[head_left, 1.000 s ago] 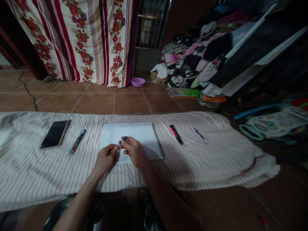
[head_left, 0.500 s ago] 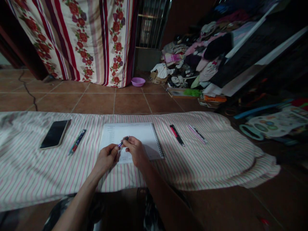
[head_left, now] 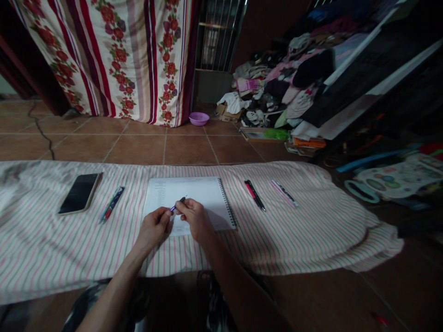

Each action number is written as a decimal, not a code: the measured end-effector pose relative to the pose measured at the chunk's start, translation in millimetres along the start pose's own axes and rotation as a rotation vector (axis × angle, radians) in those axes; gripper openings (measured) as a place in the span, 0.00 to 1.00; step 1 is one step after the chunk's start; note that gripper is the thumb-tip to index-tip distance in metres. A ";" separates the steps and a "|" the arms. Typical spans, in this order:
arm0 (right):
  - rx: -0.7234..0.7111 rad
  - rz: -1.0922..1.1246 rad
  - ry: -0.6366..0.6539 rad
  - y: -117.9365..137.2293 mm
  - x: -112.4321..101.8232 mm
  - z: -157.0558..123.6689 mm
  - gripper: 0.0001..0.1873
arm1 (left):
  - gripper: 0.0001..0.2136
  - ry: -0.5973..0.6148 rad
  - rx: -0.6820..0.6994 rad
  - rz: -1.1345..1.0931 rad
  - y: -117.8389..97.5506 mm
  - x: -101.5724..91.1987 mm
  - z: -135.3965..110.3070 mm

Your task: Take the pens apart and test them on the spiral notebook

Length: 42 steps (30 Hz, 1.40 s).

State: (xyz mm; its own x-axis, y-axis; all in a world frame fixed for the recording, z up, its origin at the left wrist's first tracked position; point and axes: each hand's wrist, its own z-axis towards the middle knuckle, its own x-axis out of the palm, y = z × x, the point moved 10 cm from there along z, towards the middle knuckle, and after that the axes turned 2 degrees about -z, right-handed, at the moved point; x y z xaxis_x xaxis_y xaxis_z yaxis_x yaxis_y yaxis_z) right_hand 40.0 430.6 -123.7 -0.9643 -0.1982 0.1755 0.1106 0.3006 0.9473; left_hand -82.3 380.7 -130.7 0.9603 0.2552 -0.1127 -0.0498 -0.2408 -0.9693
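Observation:
Both my hands hold one purple and dark pen (head_left: 173, 208) over the lower part of a white spiral notebook (head_left: 194, 186). My left hand (head_left: 155, 227) pinches its lower left end between thumb and fingers. My right hand (head_left: 194, 216) grips the dark upper end, and a thin tip pokes out beyond the fingers. The notebook lies open with its wire binding on the right; faint writing runs down the page's left side. Part of the page is hidden beneath my hands.
A striped cloth (head_left: 311, 235) covers the low surface. A phone (head_left: 79, 193) and several pens (head_left: 112, 205) lie left; a red-black pen (head_left: 255, 195) and a pink-white pen (head_left: 284, 193) lie right. Beyond are a purple basin (head_left: 199, 118) and a clothes pile (head_left: 277, 87).
My right fingers have shifted slightly on the pen, and more of its dark end and thin tip now shows. The notebook and the other pens stay where they were.

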 end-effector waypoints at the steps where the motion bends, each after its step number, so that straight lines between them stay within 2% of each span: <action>1: -0.019 0.010 -0.004 1.4 -1.2 1.6 0.11 | 0.14 0.019 0.019 0.011 -1.3 1.9 0.4; 6: -0.038 0.094 -0.053 4.3 -11.9 9.1 0.11 | 0.16 0.051 0.022 -0.022 1.8 4.8 2.5; 17: 0.011 0.064 0.020 4.8 -7.1 5.4 0.14 | 0.17 0.071 -0.012 -0.182 -5.3 11.7 -1.4; 21: 0.011 0.044 0.053 6.0 -2.9 3.8 0.14 | 0.18 0.059 -0.015 -0.183 -10.4 10.6 -2.8; 28: 0.007 0.043 0.084 8.5 -0.3 2.1 0.15 | 0.25 -0.011 -0.063 -0.282 -6.5 5.1 -3.0; 42: -0.009 0.074 0.081 9.8 1.6 2.3 0.17 | 0.20 0.025 -0.084 -0.312 1.6 10.8 -0.6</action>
State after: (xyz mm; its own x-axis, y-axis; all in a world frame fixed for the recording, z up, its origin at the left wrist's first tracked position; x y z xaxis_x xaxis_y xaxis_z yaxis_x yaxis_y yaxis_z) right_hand 39.0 435.3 -114.8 -0.9308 -0.2506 0.2661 0.1836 0.3089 0.9332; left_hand -71.9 382.5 -133.3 0.9320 0.3064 0.1939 0.2703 -0.2308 -0.9347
